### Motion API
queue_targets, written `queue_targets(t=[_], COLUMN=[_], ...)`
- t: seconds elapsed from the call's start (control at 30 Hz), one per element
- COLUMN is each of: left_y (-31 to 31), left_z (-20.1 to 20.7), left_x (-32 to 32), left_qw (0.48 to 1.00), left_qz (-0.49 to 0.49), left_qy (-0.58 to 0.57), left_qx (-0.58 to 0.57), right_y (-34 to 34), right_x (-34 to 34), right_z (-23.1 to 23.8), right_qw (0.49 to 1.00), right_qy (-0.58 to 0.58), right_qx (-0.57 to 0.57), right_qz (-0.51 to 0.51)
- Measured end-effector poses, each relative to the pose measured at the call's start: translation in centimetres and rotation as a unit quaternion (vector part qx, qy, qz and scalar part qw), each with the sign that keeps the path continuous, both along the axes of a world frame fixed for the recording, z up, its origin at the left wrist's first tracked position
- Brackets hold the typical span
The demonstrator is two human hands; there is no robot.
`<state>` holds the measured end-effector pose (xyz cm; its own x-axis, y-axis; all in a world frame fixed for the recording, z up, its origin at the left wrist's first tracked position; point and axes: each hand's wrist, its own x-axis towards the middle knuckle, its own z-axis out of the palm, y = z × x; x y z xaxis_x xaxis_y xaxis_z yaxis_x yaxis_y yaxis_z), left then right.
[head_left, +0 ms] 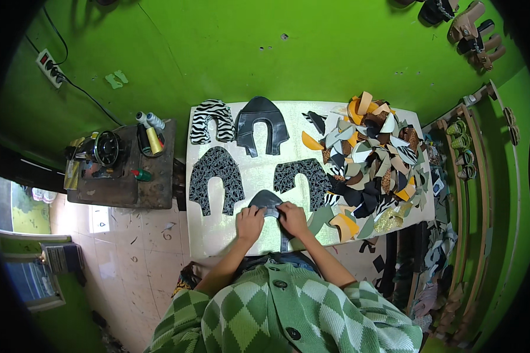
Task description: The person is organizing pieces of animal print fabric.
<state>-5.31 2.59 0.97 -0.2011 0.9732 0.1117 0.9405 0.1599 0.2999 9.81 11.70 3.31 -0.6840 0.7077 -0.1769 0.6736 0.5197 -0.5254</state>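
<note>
At the table's near edge, both hands are closed on a black, arch-shaped shoe upper piece [266,199] that looks like leather. My left hand [250,225] pinches its left side, and my right hand [292,219] pinches the right side, close to the inner curve. A narrow black leg of the piece hangs down between my wrists. Just beyond lie a grey-on-black patterned upper piece [205,167] to the left and a similar patterned piece [287,169] to the right. Farther back sit a zebra-striped piece [212,106] and a plain black piece [259,109], side by side.
A heap of mixed offcuts [368,170] covers the right part of the pale table [250,132]. On the left, a sewing machine [105,150] and thread cones [153,139] stand on a worn wooden stand [153,191]. A rack with sandals [460,141] lines the right wall.
</note>
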Motion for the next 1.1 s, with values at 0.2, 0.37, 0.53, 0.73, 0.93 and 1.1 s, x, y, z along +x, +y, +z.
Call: queue_targets(t=[0.2, 0.37, 0.53, 0.73, 0.93, 1.1], left_y=[0.7, -0.2, 0.4, 0.4, 0.7, 1.5], left_z=[0.0, -0.9, -0.3, -0.5, -1.3, -3.6], left_x=[-0.5, -1.2, -1.0, -1.9, -2.4, -3.9], left_qw=[0.993, 0.971, 0.956, 0.943, 0.945, 0.935], left_qz=[0.089, 0.158, 0.240, 0.256, 0.242, 0.213], left_qy=[-0.074, -0.178, -0.165, -0.204, -0.196, -0.260], left_qx=[0.016, 0.019, 0.045, -0.056, -0.102, -0.111], right_y=[1.2, 0.5, 1.8, 1.3, 1.5, 3.3], right_x=[-1.0, -1.4, -1.1, -1.4, 0.0, 1.4], right_z=[-2.8, -2.9, -5.1, -3.9, -4.0, -4.8], right_qw=[0.974, 0.959, 0.968, 0.976, 0.978, 0.960], right_qy=[0.127, 0.125, 0.055, -0.038, 0.054, 0.133], right_qx=[-0.003, 0.030, 0.037, 0.060, 0.026, -0.127], right_qz=[-0.186, -0.252, -0.242, -0.207, -0.201, -0.211])
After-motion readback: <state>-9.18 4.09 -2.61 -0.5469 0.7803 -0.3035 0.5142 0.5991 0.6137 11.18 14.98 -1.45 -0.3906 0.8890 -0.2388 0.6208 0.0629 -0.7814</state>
